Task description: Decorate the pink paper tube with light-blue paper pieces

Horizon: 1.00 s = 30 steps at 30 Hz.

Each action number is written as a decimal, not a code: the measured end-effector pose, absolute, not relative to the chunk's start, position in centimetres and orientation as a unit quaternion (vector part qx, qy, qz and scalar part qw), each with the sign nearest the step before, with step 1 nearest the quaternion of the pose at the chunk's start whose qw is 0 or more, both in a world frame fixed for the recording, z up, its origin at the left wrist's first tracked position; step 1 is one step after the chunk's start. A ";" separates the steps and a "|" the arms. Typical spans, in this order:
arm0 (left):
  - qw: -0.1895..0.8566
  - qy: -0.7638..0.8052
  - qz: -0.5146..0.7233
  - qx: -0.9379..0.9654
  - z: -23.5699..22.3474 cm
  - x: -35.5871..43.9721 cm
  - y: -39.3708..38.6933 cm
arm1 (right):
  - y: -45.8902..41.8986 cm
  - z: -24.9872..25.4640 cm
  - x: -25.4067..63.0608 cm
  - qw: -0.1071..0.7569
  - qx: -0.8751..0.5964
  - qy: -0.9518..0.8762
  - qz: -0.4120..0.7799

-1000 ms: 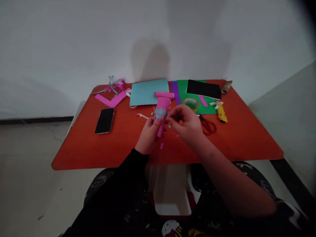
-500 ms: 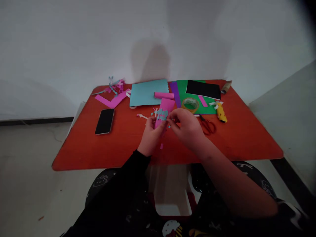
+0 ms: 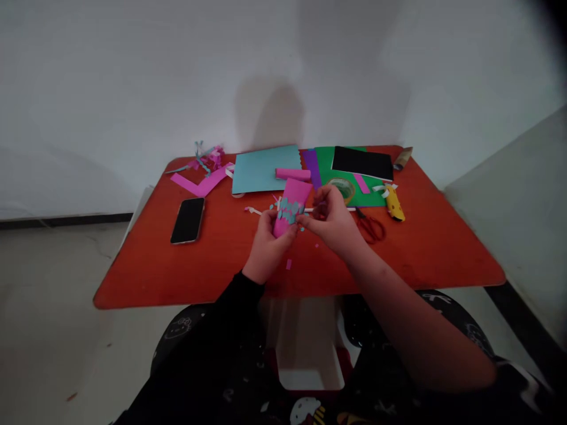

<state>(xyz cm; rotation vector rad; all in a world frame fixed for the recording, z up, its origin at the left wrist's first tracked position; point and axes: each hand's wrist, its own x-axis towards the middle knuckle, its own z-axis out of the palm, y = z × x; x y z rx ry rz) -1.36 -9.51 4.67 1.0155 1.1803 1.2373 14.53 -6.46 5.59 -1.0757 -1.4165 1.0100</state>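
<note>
A small pink paper piece (image 3: 296, 189) with overlapping light-blue paper scales (image 3: 289, 211) on its front is tilted above the table. My left hand (image 3: 267, 245) is closed around its lower end, thumb in front. From the right, my right hand (image 3: 330, 217) reaches it with the thumb tip touching the scales near its right edge. The other fingers of that hand are half curled, away from the thumb, with nothing visible between them. Loose blue bits (image 3: 302, 229) and a small pink scrap (image 3: 289, 264) lie on the table below.
On the orange table (image 3: 425, 254) are a phone (image 3: 188, 219), red-handled scissors (image 3: 372, 229), a tape roll (image 3: 348, 189), a yellow cutter (image 3: 394, 202) and a black pad (image 3: 363, 162). Blue card (image 3: 259, 168), a pink roll (image 3: 293, 174), green paper (image 3: 326, 159) and paper scraps (image 3: 215, 157) lie toward the wall.
My right hand's index finger has lifted away from its thumb, which now rests on the scales. The pink piece has tilted and shifted slightly left with my left hand.
</note>
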 end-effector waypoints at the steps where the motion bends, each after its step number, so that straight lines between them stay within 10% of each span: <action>1: 0.552 0.493 0.519 0.428 4.6 -1.3 -9.5 | -6.6 5.7 14.5 0.523 -0.451 -0.591 0.417; 16: 0.758 0.376 0.499 0.187 4.6 -2.0 -7.7 | -4.0 4.3 17.5 0.615 -0.498 -0.424 0.441; 30: 0.713 0.392 0.550 0.188 4.9 -4.6 -7.1 | -4.2 0.7 15.5 0.167 -0.527 -0.828 0.091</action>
